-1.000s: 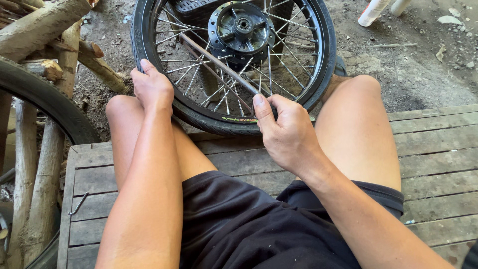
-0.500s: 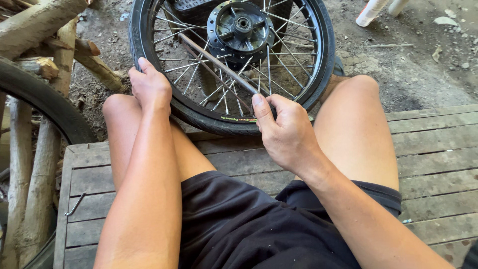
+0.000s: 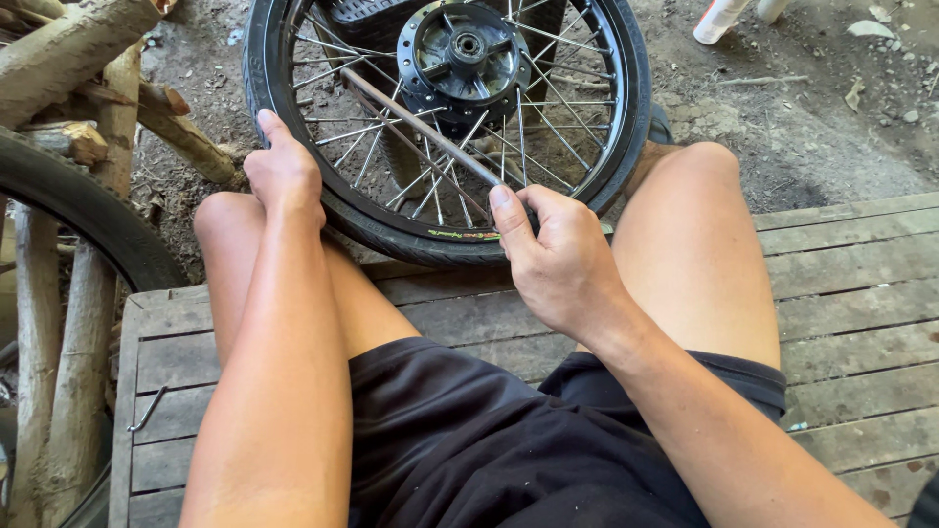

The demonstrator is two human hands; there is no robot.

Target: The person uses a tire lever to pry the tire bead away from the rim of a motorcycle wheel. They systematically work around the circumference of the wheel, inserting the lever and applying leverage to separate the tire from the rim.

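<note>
- The wheel is standing upright on its edge on the dirt, just past the front edge of the wooden platform, between the person's knees, with its lower arc pressing near both legs.
- The left hand is curling over the tyre at the lower left of the wheel; the fingers are wrapping the rubber, and how tightly they are closing cannot be told from here.
- The right hand is gripping the near end of a thin metal rod, thumb up along it, fingers closed round it at the bottom of the rim.
- The rod's long axis is running diagonally, from the right hand up and left across the spokes, passing just beside the black hub; its far end is pointing to the upper left, away from the person.
- The wheel's axle is pointing roughly toward the camera, so the flat face of the spokes is turning to the person.
- Judging by this, levering well is asking for a steady left hand, so the wheel is not rolling or tipping while the rod is bearing on it.
- The rod is lying among thin spokes; pressing on the rim or hub rather than a spoke seems wiser.
- An old tyre and logs are lying to the left, well apart from the hands.
</note>
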